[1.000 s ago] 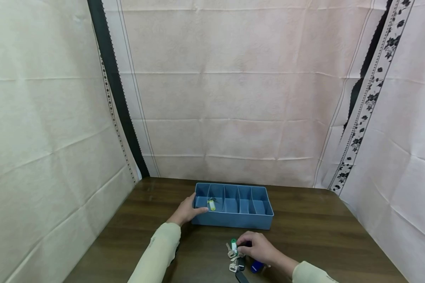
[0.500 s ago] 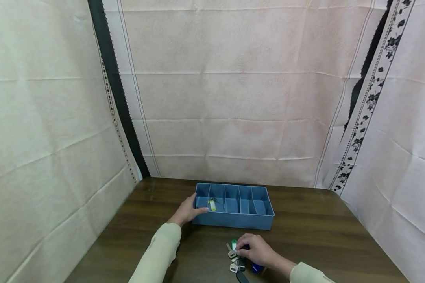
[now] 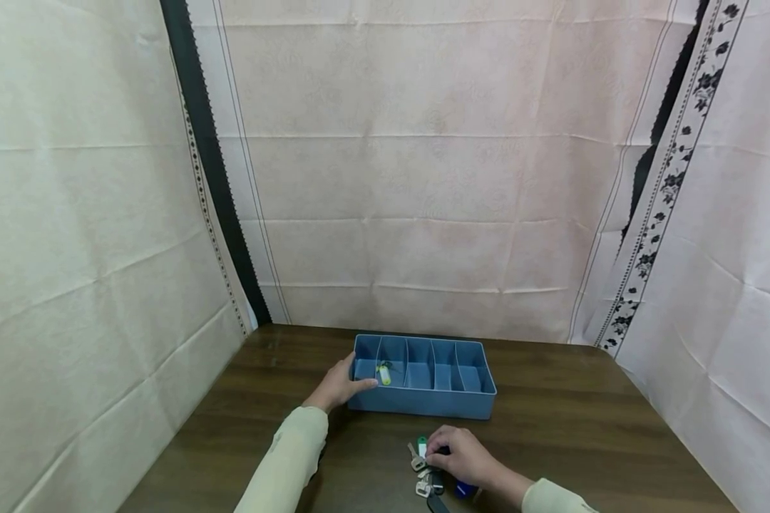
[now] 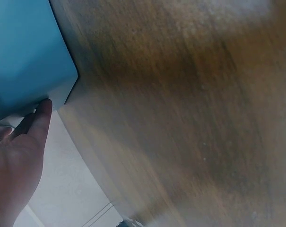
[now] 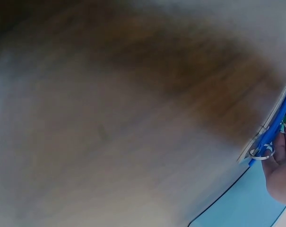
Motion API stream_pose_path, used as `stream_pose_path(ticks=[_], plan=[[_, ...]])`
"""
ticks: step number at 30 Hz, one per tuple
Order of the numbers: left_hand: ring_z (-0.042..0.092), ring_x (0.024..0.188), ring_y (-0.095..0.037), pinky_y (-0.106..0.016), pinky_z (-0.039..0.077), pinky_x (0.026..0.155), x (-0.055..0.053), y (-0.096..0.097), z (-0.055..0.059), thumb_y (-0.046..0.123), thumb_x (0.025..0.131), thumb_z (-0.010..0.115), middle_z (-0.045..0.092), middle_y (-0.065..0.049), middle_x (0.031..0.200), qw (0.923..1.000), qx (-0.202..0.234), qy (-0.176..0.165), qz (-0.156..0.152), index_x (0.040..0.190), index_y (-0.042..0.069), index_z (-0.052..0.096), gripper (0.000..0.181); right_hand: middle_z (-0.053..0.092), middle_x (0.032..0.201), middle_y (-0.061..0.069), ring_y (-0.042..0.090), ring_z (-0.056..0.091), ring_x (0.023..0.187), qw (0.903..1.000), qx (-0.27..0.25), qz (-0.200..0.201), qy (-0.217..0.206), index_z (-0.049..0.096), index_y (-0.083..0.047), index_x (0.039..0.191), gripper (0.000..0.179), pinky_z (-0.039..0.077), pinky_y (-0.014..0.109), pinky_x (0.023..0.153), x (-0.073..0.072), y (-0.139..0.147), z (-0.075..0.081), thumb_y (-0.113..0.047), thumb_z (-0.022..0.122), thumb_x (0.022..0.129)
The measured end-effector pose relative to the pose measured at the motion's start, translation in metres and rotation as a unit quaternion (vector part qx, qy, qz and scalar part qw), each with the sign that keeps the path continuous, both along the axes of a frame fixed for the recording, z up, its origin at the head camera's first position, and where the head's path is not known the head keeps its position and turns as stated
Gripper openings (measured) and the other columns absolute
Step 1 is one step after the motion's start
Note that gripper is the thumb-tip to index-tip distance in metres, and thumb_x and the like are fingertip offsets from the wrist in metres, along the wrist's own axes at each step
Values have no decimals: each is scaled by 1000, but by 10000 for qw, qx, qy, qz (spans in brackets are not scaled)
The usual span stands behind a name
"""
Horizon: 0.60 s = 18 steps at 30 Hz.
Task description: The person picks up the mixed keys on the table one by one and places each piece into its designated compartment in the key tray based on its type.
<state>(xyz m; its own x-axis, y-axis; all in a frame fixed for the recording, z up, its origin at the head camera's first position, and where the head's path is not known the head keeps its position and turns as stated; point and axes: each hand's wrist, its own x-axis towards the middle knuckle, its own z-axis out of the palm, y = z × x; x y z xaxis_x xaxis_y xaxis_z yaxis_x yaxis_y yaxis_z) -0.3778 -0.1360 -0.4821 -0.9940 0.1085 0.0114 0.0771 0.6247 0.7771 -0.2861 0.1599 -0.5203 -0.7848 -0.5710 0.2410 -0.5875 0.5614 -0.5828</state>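
Note:
My left hand (image 3: 338, 385) grips the left end of a blue compartment box (image 3: 420, 403), thumb over its front rim. In the left wrist view, fingers (image 4: 41, 120) lie against the box's end wall. A yellow key tag (image 3: 384, 375) lies in a left compartment. My right hand (image 3: 463, 454) has thumb and forefinger at the bunch of keys on the table, pinching at a key with a green tag (image 3: 422, 447); the exact grip is partly hidden. Silver keys (image 3: 421, 489), a black fob (image 3: 436, 504) and a blue tag (image 3: 465, 489) lie below it.
The brown wooden table (image 3: 231, 427) is enclosed by pale cloth (image 3: 423, 178) at the back and both sides. The box stands near the table's back edge. The other compartments show no items.
My right hand has shifted slightly towards the green tag, its fingertips drawn closer together. The left hand and box keep their place; the view has tilted a little.

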Motion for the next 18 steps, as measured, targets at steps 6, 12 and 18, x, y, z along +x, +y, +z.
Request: stream_pose_path(ticks=[6, 12, 18], plan=[[28, 142, -47, -64, 29, 109, 1, 0, -1, 46, 87, 75, 26, -27, 157, 10000, 36, 5, 16, 158, 5, 20, 98, 67, 98, -10, 4, 60, 91, 9999, -95, -19, -93, 75, -20, 81, 8, 51, 30, 82, 1, 0, 2, -19, 74, 89], [28, 142, -46, -63, 29, 110, 1, -1, -1, 51, 84, 75, 26, -26, 157, 10000, 38, -40, 59, 158, 7, 20, 102, 70, 101, -1, 8, 62, 95, 9990, -417, -123, 58, 75, -17, 85, 9, 53, 32, 83, -1, -1, 13, -20, 71, 92], [28, 142, -46, -63, 29, 110, 1, -2, 0, 55, 82, 76, 26, -27, 157, 10000, 48, -28, 2, 158, 7, 21, 105, 69, 103, -4, 15, 63, 100, 9954, -832, -460, -86, 77, -16, 87, 9, 54, 32, 85, -2, -4, 31, -20, 71, 93]])
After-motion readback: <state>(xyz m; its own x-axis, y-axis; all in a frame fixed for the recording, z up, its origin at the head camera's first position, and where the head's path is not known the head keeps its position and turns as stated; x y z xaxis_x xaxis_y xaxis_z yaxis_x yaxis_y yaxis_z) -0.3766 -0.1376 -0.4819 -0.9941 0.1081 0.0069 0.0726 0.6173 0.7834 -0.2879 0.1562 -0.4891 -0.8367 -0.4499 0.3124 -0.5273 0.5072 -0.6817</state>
